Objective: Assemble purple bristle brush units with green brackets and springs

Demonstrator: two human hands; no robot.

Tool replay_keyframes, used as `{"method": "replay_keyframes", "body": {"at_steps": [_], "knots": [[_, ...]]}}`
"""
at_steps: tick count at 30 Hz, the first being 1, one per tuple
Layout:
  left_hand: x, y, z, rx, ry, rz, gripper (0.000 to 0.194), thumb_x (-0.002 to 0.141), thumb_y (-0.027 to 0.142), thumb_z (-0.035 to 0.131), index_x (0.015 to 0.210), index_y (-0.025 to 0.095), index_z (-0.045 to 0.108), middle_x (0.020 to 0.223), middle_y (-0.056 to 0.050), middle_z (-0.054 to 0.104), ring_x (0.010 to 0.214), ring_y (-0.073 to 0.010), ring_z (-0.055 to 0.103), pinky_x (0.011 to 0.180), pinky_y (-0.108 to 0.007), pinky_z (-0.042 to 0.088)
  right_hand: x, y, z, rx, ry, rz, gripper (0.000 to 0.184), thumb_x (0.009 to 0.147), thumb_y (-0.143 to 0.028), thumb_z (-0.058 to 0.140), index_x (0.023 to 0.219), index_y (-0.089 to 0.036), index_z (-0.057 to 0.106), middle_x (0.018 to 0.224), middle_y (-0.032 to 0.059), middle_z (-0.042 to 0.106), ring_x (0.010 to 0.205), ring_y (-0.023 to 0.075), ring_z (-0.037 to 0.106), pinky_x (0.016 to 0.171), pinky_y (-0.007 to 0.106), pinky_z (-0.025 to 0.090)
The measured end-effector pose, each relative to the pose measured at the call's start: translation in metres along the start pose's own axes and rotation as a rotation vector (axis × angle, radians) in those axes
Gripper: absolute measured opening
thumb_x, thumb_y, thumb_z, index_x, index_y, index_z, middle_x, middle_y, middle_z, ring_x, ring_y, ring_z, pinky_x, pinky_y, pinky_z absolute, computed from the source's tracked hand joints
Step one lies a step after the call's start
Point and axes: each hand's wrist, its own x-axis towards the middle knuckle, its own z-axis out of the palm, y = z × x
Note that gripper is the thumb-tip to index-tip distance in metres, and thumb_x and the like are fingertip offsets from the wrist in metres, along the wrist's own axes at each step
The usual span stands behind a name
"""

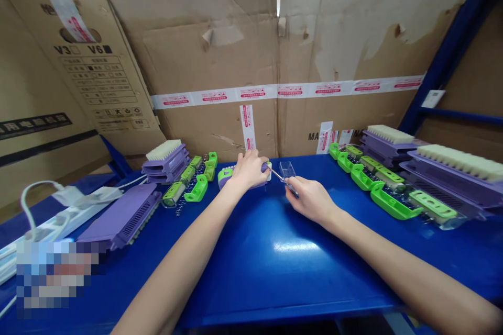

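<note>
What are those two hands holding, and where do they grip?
Left hand covers the purple-and-green plastic brush part from above; right hand pinches a thin metal tool at its near end.

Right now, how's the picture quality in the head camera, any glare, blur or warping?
Head view: a bright glare patch on the blue table in front of the right hand; wide-angle warping bends the cardboard wall and blue shelf post; a pixelated block hides the lower left; the left hand and brush part look sharp.

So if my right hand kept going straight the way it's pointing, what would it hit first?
Probably the small clear plastic tray, just ahead of the right hand and the thin metal tool it holds. Depth is hard to judge; the tool's tip may pass left of it.
</note>
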Motion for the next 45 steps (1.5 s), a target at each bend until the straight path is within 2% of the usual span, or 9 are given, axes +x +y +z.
{"method": "replay_keyframes", "body": {"at_steps": [3,6,11,18,22,29,35,41,45], "knots": [[0.003,0.000,0.001,-0.004,0.011,0.031,0.028,0.084,0.036,0.047,0.101,0.018,0.061,0.107,-0.011,0.057,0.108,-0.0290,0.050,0.092,-0.043,0.038,0.000,0.015,-0.003,0.038,0.164,-0.016,0.021,0.086,-0.023,0.042,0.086,-0.017,0.062,0.079,0.0058,0.068,0.068,0.0159,0.063,0.061,0.025,0.041],[0.008,-0.001,0.002,-0.042,-0.048,0.042,0.023,0.084,0.030,0.046,0.099,0.017,0.058,0.102,-0.010,0.063,0.102,-0.0261,0.057,0.094,-0.041,0.037,0.001,0.034,-0.004,0.020,0.257,0.078,0.022,0.086,-0.026,0.044,0.088,-0.016,0.063,0.084,0.0074,0.070,0.073,0.0179,0.065,0.063,0.025,0.042],[0.012,0.001,0.001,-0.028,-0.092,-0.015,0.027,0.088,0.035,0.043,0.102,0.015,0.054,0.097,-0.013,0.067,0.094,-0.0293,0.063,0.088,-0.043,0.039,0.004,0.060,0.004,-0.049,0.148,0.343,0.021,0.083,-0.027,0.047,0.087,-0.018,0.065,0.077,0.0071,0.070,0.072,0.0219,0.066,0.063,0.028,0.043],[0.022,0.007,-0.004,-0.134,0.083,-0.100,0.025,0.090,0.035,0.044,0.105,0.016,0.052,0.096,-0.011,0.067,0.097,-0.0267,0.061,0.086,-0.038,0.041,0.006,0.070,0.013,0.023,0.071,0.523,0.020,0.079,-0.027,0.050,0.085,-0.019,0.067,0.079,0.0083,0.072,0.076,0.0227,0.067,0.066,0.028,0.045],[0.032,0.023,-0.009,-0.271,0.142,-0.102,0.029,0.091,0.039,0.043,0.110,0.019,0.053,0.097,-0.010,0.067,0.094,-0.0238,0.062,0.083,-0.034,0.043,0.006,0.071,0.013,0.055,0.056,0.528,0.019,0.079,-0.026,0.051,0.083,-0.019,0.068,0.080,0.0081,0.072,0.078,0.0222,0.067,0.068,0.027,0.045],[0.041,0.065,0.000,-0.215,-0.006,-0.137,0.028,0.091,0.039,0.045,0.108,0.018,0.054,0.094,-0.013,0.068,0.095,-0.0263,0.064,0.081,-0.036,0.046,0.005,0.069,0.014,0.068,0.034,0.489,0.020,0.079,-0.026,0.051,0.084,-0.020,0.069,0.080,0.0073,0.072,0.078,0.0211,0.067,0.069,0.027,0.045],[0.041,0.080,0.016,-0.133,-0.044,-0.185,0.029,0.091,0.034,0.046,0.104,0.013,0.059,0.096,-0.016,0.067,0.094,-0.0271,0.064,0.074,-0.034,0.049,0.005,0.068,0.012,0.094,0.032,0.490,0.020,0.079,-0.026,0.050,0.084,-0.019,0.069,0.081,0.0080,0.072,0.079,0.0219,0.068,0.068,0.027,0.046],[0.024,0.090,0.009,-0.084,-0.106,-0.074,0.040,0.087,0.043,0.051,0.095,0.007,0.065,0.093,-0.022,0.066,0.089,-0.0317,0.065,0.071,-0.036,0.049,0.005,0.069,0.012,0.084,0.031,0.496,0.020,0.079,-0.026,0.050,0.084,-0.020,0.069,0.080,0.0072,0.072,0.078,0.0212,0.067,0.067,0.026,0.046],[-0.011,0.096,-0.005,-0.062,-0.145,0.017,0.025,0.085,0.029,0.051,0.095,0.009,0.064,0.090,-0.020,0.066,0.086,-0.0317,0.065,0.068,-0.037,0.050,0.005,0.069,0.011,0.068,0.046,0.494,0.020,0.079,-0.025,0.051,0.084,-0.020,0.069,0.079,0.0065,0.072,0.077,0.0207,0.067,0.067,0.026,0.046]]}}
